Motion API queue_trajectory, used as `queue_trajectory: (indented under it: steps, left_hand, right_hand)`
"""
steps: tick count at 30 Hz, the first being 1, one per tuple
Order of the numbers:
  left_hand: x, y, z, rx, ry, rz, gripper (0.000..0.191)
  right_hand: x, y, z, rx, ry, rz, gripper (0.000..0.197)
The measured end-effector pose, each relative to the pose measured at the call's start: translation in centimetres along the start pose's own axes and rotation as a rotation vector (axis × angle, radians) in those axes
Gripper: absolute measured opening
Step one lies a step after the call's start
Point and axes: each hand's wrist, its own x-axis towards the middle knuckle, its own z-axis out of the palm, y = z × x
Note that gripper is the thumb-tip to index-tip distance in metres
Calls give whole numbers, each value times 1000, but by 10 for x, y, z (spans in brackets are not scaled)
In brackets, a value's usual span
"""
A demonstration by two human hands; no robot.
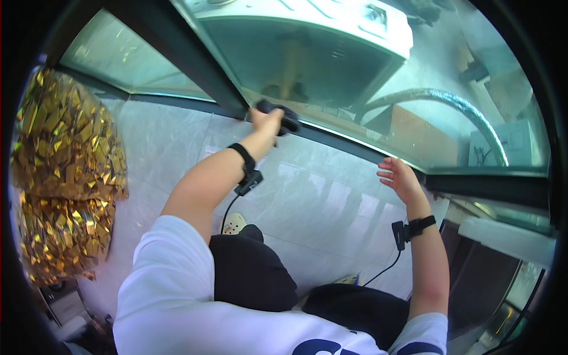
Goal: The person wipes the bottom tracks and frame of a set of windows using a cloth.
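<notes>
My left hand (266,123) is closed around a dark object (287,119), possibly a bunched cloth, and rests it at the foot of a glass panel (328,100). The object's exact kind is hard to make out. It lies against the dark bottom rail (341,141) of the frame, beside the upright post (208,57). My right hand (401,181) holds nothing. Its fingers are apart and hang near the right end of that rail. Each wrist wears a black strap with a small cabled device.
Gold foil tinsel (66,177) fills the left side. Grey floor tiles (310,195) lie beneath me. Behind the glass stand a white-topped box (306,57), a silver foil duct (470,111) and a brown board (421,133). A dark cabinet (479,270) is at my right.
</notes>
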Motion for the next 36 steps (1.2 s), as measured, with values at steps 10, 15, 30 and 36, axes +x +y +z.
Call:
queue_trajectory:
  steps: [10, 15, 30, 36]
  left_hand:
    - [28, -18, 17, -52, 6, -442, 41]
    - [-34, -12, 73, -315, -669, -751, 21]
    - [8, -24, 33, -57, -286, -397, 35]
    - [-9, -9, 57, -243, -297, -647, 28]
  right_hand:
    - [-17, 12, -30, -81, 207, 66, 34]
    - [-17, 24, -43, -124, 230, 96, 32]
    - [-16, 22, -51, -173, 258, 64, 24]
    - [-27, 37, -80, -210, 351, 108, 23]
